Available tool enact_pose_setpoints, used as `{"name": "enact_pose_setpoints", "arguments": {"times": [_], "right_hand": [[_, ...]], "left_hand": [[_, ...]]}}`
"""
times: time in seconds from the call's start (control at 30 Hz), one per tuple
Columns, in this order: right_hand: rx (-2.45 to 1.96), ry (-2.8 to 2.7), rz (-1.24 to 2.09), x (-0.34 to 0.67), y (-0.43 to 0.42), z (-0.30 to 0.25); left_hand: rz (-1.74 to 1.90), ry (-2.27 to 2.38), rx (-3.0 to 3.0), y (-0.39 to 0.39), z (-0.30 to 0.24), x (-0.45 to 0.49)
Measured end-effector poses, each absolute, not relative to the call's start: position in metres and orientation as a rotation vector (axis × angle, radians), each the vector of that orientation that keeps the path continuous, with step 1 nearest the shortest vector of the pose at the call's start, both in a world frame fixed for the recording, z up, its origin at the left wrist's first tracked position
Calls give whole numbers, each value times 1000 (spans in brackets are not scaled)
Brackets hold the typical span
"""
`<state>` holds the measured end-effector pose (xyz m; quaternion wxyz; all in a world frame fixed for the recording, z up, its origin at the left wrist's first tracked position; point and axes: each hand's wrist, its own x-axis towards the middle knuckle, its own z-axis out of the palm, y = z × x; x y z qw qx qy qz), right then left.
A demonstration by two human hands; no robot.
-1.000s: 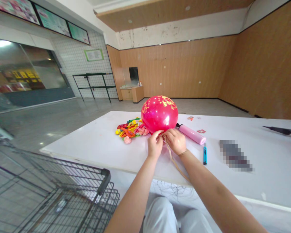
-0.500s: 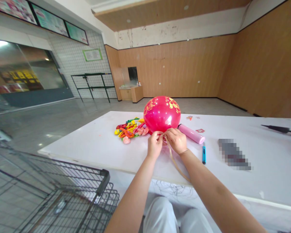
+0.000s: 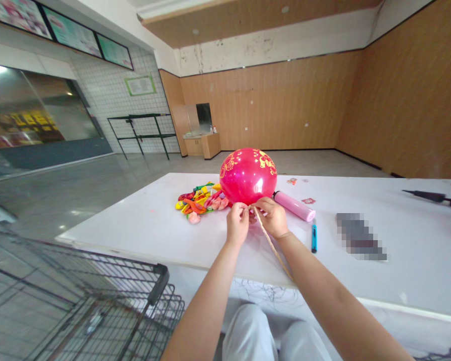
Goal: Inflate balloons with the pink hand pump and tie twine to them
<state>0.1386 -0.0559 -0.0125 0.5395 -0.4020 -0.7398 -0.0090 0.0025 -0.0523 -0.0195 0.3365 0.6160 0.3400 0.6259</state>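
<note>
A blown-up red balloon [image 3: 248, 175] with yellow print rests on the white table [image 3: 195, 250] in front of me. At its near end my left hand [image 3: 237, 223] is closed in a pinch, apparently on the balloon's neck, which the fingers mostly hide. Close beside it, my right hand [image 3: 270, 216] pinches a tan ribbon [image 3: 268, 240] at the same spot. From there the ribbon runs down over the table to the front edge by my right forearm. A pile of uninflated balloons [image 3: 199, 200] lies left of the red balloon.
A pink cylinder [image 3: 295, 206] and a blue utility knife [image 3: 314, 238] lie to the right. Further right are a blurred dark object [image 3: 361, 235] and a black pump [image 3: 436, 196]. Small stickers [image 3: 308, 200] lie behind. A wire cart [image 3: 135, 291] stands at the table's front left.
Both hands stay at the balloon's near end, with small finger movements. The ribbon hangs straighter now. The whole view has shifted slightly.
</note>
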Motion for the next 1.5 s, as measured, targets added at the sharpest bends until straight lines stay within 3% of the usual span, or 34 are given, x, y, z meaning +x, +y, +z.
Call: {"name": "enact_pose_setpoints", "arguments": {"times": [0.3,0.6,0.87,1.5], "right_hand": [[-995,-1670,147,136,-46,-21],[-859,-1466,556,132,-34,-28],[-875,-1507,533,136,-38,-23],[-940,-1462,493,134,-35,-21]], "left_hand": [[1860,1092,1734,-46,-18,-2],[1916,1076,1993,-48,-18,-4],[1897,997,1985,-49,-19,-4],[1989,1342,2013,-44,-25,-6]]}}
